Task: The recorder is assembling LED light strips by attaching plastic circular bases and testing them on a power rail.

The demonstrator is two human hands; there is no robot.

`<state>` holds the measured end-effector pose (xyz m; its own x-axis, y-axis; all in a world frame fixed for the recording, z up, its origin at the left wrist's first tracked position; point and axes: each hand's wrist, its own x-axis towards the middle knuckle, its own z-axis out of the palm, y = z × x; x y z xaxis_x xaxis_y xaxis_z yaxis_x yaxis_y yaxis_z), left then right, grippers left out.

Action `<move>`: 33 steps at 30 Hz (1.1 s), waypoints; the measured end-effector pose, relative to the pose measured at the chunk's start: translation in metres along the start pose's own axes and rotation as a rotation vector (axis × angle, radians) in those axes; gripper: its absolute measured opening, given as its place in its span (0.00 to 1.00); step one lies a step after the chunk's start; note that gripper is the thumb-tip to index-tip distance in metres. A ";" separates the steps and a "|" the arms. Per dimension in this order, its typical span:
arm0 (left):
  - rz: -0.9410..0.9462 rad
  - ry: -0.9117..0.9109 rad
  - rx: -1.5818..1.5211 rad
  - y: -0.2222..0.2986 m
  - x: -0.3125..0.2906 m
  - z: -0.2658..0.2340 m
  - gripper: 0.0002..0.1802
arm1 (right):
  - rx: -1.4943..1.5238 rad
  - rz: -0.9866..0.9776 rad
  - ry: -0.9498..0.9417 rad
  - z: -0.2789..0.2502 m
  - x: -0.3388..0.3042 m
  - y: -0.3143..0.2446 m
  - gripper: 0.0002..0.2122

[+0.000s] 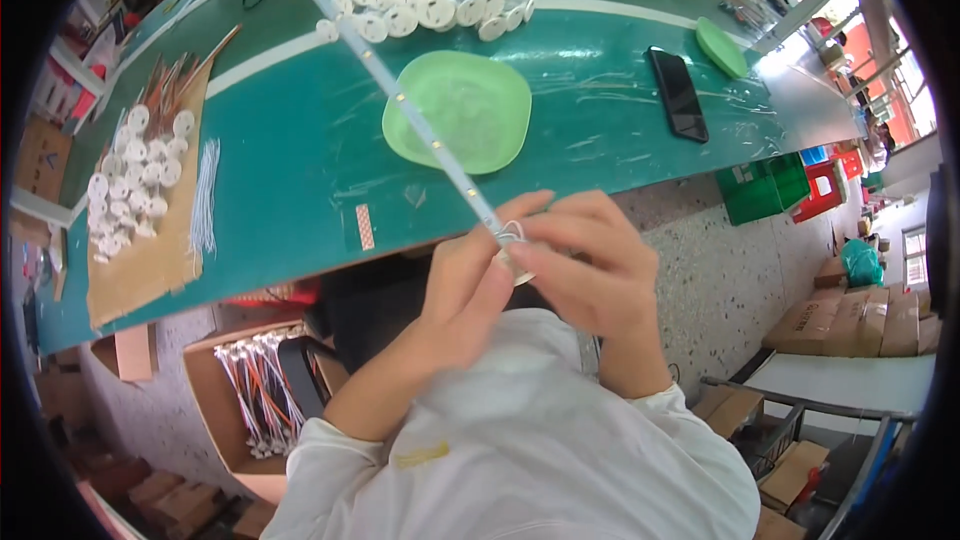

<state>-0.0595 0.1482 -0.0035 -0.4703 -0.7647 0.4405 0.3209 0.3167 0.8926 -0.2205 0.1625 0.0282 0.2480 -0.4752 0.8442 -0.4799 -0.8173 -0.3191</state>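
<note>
Close to my body, my left hand (462, 285) grips the near end of a long LED strip (418, 125), thumb and fingers closed around it. My right hand (600, 260) pinches at that same end, where a thin white wire loop (513, 230) sticks up. A pale round edge, perhaps a disc-shaped cap (523, 278), shows under the fingertips; the fingers hide most of it. From my hands the strip slants up to the far left, passing over a light green plate (512, 105) on the green table (290, 165).
White disc-ended sticks (435, 10) lie in a pile at the far side; more discs (130, 165) rest on cardboard at left beside white wires (206, 195). A black phone (678, 95) and smaller green plate (722, 48) sit at right. Below stands a carton (225, 430) of wired parts.
</note>
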 end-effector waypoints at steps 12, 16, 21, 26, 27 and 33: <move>-0.149 0.518 -0.340 0.001 -0.044 0.023 0.31 | 0.145 -0.009 0.217 0.058 -0.009 -0.022 0.17; -0.157 0.509 -0.417 -0.004 -0.048 0.019 0.28 | 0.150 -0.039 0.171 0.061 -0.015 -0.016 0.18; -0.244 0.527 -0.873 -0.003 -0.038 0.014 0.27 | 0.121 -0.026 0.131 0.068 -0.008 -0.012 0.20; -0.194 0.474 -0.896 -0.012 -0.040 0.000 0.27 | 0.216 0.123 -0.056 0.063 -0.006 -0.010 0.18; -0.190 0.482 -0.903 -0.012 -0.041 -0.003 0.27 | 0.212 0.115 -0.076 0.065 -0.004 -0.010 0.18; -0.256 0.545 -0.537 0.001 -0.041 -0.017 0.28 | 0.263 0.119 -0.086 0.076 0.001 -0.009 0.17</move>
<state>-0.0258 0.1707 -0.0224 -0.1602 -0.9871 -0.0045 0.6738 -0.1127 0.7302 -0.1520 0.1448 -0.0007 0.2789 -0.5894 0.7582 -0.2785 -0.8052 -0.5236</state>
